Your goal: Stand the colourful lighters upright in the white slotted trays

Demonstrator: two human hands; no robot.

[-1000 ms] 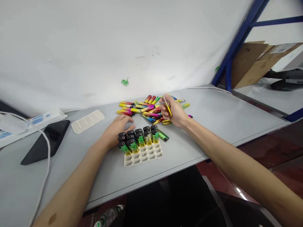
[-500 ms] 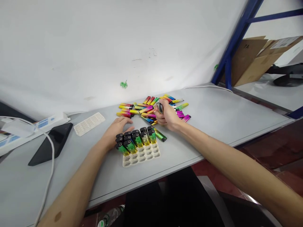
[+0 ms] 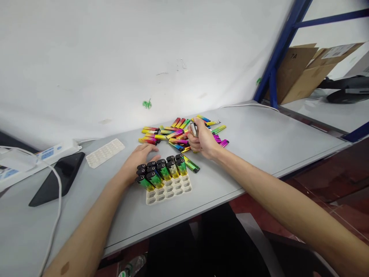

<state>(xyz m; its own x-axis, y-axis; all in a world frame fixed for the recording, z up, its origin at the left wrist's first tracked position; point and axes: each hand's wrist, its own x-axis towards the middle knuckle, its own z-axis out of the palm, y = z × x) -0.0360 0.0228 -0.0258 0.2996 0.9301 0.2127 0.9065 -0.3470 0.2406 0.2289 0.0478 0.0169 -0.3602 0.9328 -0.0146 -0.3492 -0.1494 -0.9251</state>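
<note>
While a gray desk (image 3: 259, 134) holds everything, a heap of shiny lighters (image 3: 175, 134) lies by its back edge, and a white tray (image 3: 169, 193) of standing lighters (image 3: 155, 179) sits nearer its front edge. The left hand (image 3: 140, 157) rests at the tray's back left, half spread and empty. The right hand (image 3: 203, 139) grips a lighter (image 3: 194, 130) over the heap. It has turned: its silver end seems to point up, so its long side hides in the fist.

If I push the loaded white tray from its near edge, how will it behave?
The tray probably slides as one stiff piece: it lies flat on a smooth-looking table. Likely heavier at the far side, where the upright lighters stand. Those may wobble if jolted, since most of their height sticks out.
</note>
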